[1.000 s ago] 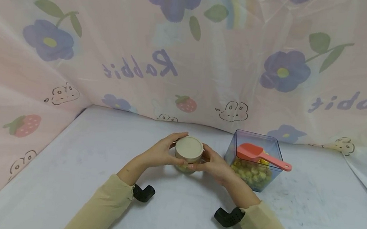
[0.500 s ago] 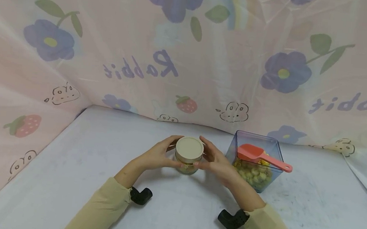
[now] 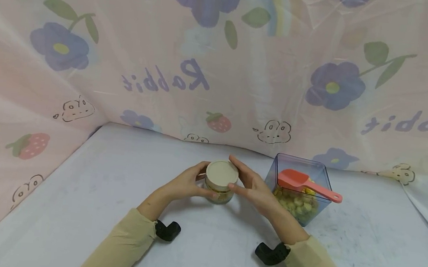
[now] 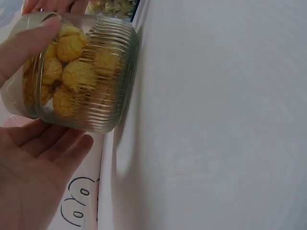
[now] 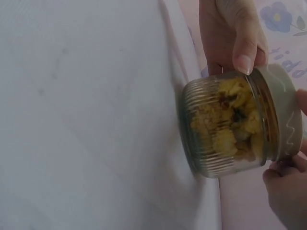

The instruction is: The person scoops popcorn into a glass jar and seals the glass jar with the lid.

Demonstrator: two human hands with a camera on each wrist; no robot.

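A ribbed glass jar point(image 4: 79, 72) holding yellow popcorn stands upright on the white-covered table. Its cream lid point(image 3: 222, 175) sits on top, with a wavy line around its side. My left hand point(image 3: 185, 185) grips the jar from the left, thumb in front near the neck and fingers behind. From the right, my right hand point(image 3: 256, 192) holds the lid's side, its thumb on the near edge and its index finger reaching up at the far edge. In the right wrist view, only part of the right hand point(image 5: 292, 191) shows beside the lid.
Right of the jar, close by my right forearm, stands a clear bluish square bin point(image 3: 272, 174) partly filled with popcorn point(image 3: 294, 203). A red scoop point(image 3: 293, 179) lies across it, handle over the right rim. A patterned curtain point(image 3: 154, 27) borders the table's back and left.
My right thumb has moved from the front of the jar up to the lid's edge, and the right fingers have spread and shifted around the lid. My left hand keeps its hold.
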